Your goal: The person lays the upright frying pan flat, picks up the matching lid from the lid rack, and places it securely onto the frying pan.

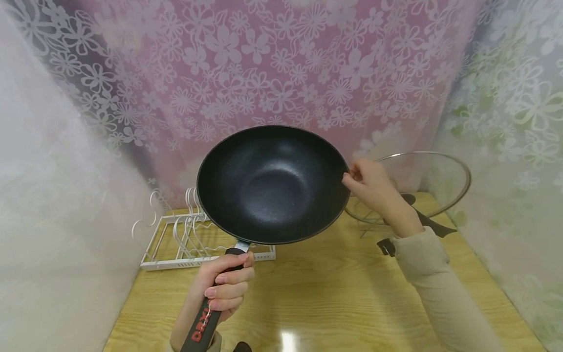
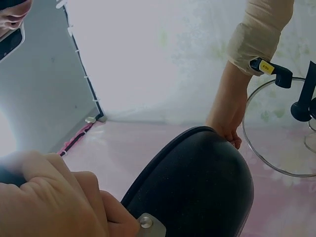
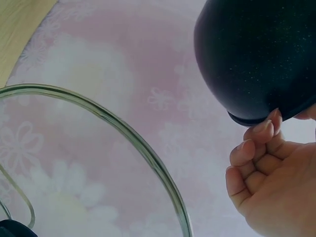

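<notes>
A black wok (image 1: 274, 188) is held up over the table, its dark inside facing the head camera. My left hand (image 1: 228, 283) grips its black handle (image 1: 203, 322), which has red lettering, just below the metal neck. At the wok's right edge, my right hand (image 1: 371, 188) pinches the rim between thumb and fingers. The right wrist view shows those fingertips (image 3: 264, 129) on the rim, with the speckled outer side (image 3: 256, 54) above. In the left wrist view, the wok's underside (image 2: 197, 182) and a rivet at the handle joint show beside the left hand's knuckles.
Behind the wok, on the left, a white wire rack (image 1: 164, 264) stands on the wooden table (image 1: 316, 288). A glass lid (image 1: 466, 178) with a metal rim stands upright at the right, partly behind the right forearm. Flower-patterned curtains (image 1: 281, 63) enclose the back and sides.
</notes>
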Motion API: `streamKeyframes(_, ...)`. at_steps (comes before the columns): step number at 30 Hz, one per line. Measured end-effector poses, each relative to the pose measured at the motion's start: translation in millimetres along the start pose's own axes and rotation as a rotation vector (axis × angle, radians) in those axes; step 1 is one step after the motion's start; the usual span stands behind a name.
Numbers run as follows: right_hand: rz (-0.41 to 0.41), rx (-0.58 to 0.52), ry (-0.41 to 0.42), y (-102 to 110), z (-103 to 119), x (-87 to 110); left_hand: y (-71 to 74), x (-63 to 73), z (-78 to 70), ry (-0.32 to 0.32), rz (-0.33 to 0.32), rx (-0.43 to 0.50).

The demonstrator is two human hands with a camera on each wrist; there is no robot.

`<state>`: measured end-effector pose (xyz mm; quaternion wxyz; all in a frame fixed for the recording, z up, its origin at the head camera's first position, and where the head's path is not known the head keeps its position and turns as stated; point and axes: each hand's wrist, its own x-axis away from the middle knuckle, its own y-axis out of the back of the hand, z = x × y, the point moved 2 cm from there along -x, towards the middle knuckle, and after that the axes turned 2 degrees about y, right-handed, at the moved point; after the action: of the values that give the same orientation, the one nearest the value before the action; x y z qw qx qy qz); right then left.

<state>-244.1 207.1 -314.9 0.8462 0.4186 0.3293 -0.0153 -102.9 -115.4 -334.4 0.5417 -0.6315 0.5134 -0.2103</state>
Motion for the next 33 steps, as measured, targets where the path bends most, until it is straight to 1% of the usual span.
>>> streamKeyframes(5,0.005,0.009,-0.008,9,6,7.5,-2.9,1.5,2.1,0.011,0.016,-0.016)
streamKeyframes(11,0.027,0.024,-0.054,16,11,15.9,-4.0,2.8,2.3,0.032,0.036,-0.021)
streamKeyframes(17,0.034,0.008,-0.083,21,17,23.9,-3.9,4.9,-0.1,0.058,0.05,-0.035)
streamKeyframes(23,0.048,-0.009,-0.152,28,20,34.8,-2.7,6.2,-1.8,0.075,0.065,-0.042)
streamKeyframes(26,0.05,-0.016,-0.191,30,22,40.8,-2.8,7.9,-1.8,0.075,0.06,-0.06)
streamKeyframes(30,0.036,-0.028,-0.226,32,26,52.6,-2.8,11.6,-0.2,0.089,0.028,-0.091)
streamKeyframes(33,0.011,-0.034,-0.219,31,29,62.5,-2.6,14.9,1.7,0.111,0.015,-0.114)
